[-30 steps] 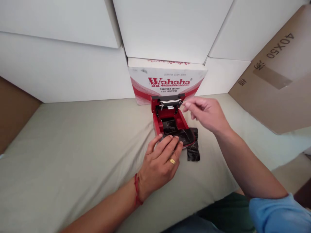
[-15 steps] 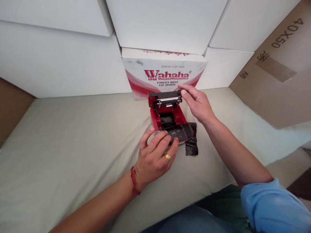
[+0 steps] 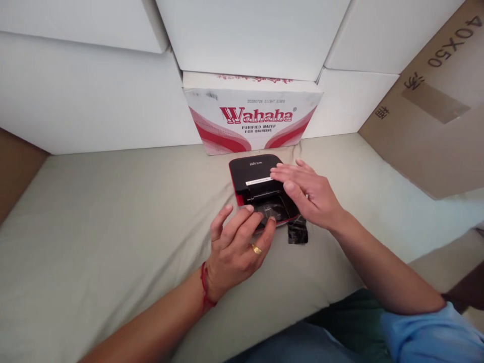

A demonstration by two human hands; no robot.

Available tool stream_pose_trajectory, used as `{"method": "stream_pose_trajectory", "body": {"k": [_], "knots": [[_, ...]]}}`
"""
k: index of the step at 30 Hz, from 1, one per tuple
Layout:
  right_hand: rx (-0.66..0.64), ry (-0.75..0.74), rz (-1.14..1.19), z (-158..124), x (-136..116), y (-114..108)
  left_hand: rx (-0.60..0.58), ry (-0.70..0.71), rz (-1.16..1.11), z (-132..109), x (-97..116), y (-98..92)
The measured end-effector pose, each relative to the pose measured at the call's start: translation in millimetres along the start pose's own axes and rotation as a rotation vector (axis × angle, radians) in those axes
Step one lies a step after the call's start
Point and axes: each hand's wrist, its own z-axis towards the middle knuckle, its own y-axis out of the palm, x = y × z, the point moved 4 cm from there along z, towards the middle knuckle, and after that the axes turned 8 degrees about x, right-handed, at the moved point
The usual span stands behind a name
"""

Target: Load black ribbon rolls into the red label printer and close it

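A small black-and-red printer (image 3: 257, 166) lies on the cloth-covered surface, its black lid folded down over the body. A white label strip (image 3: 258, 181) crosses the lid, and the near section is dark and glossy. The spread fingertips of my left hand (image 3: 238, 242) rest on the printer's near edge; its thumb is hidden. My right hand (image 3: 313, 194) lies open, its fingers stretched over the right side of the lid. A crinkled black strip (image 3: 298, 233) pokes out beside the printer's near right corner.
Behind the printer stands a Wahaha water carton (image 3: 257, 118). White boxes (image 3: 113, 101) form a wall at the back. A brown cardboard box (image 3: 427, 111) leans at the right, and another brown panel (image 3: 17, 171) shows at the left. Pale cloth (image 3: 124, 212) covers the surface.
The printer's raised lid has swung down towards me, covering the red inside. My right hand has come down with it, now flat on top. My left hand has barely moved.
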Motion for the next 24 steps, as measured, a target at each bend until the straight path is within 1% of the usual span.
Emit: {"method": "stream_pose_trajectory", "body": {"k": [3,5,7,9,11,13,15,19,22,24], "knots": [[-0.031,-0.009,-0.006,-19,3,7,-0.004,-0.021,-0.023,-5,-2,2.1],[0.007,-0.046,-0.011,-29,2,11,-0.025,-0.022,-0.102,-6,-6,2.8],[0.072,-0.098,-0.03,-35,0,14,-0.03,-0.04,-0.213,-7,-14,1.7],[0.125,-0.132,-0.045,-39,-2,17,-0.018,-0.114,-0.299,-6,-27,-0.1],[0.15,-0.134,-0.032,-41,-2,19,-0.028,-0.253,-0.345,-8,-43,0.4],[0.168,-0.104,0.004,-43,-1,21,-0.055,-0.391,-0.372,-11,-57,2.9],[0.181,-0.067,0.044,-44,0,22,-0.061,-0.467,-0.411,-14,-66,5.6],[0.189,-0.011,0.088,-40,1,22,-0.049,-0.513,-0.486,-14,-71,11.9],[0.185,0.014,0.063,-38,-3,19,-0.056,-0.537,-0.561,-15,-71,18.8],[0.202,-0.006,0.014,-42,-9,16,-0.025,-0.617,-0.66,-19,-72,23.5]]}}
